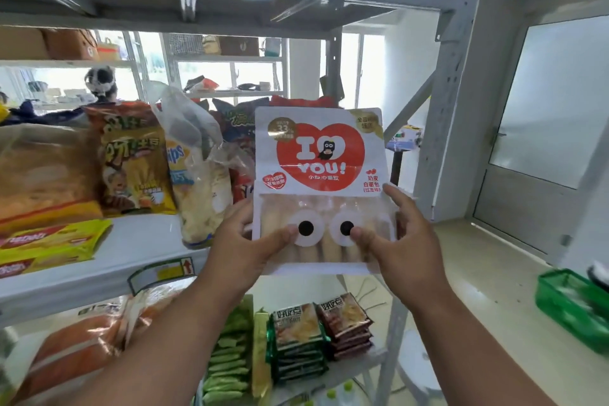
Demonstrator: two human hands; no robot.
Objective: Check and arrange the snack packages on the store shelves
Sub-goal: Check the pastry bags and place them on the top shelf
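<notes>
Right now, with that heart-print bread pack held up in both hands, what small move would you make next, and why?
Probably ease the bread pack forward and down to stand on the middle shelf. Both the left hand and right hand grip its lower corners, front label facing out, so the check seems done, and bare shelf shows beside the clear bag.

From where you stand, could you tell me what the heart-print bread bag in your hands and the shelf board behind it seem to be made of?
Heart-print bread bag: apparently thin plastic film, printed glossy white and red on top, with a clear lower window showing the pale rolls inside.

Shelf board: probably painted metal, judging by its smooth, light grey, slightly shiny face; what lies under the coating cannot be told.
</notes>
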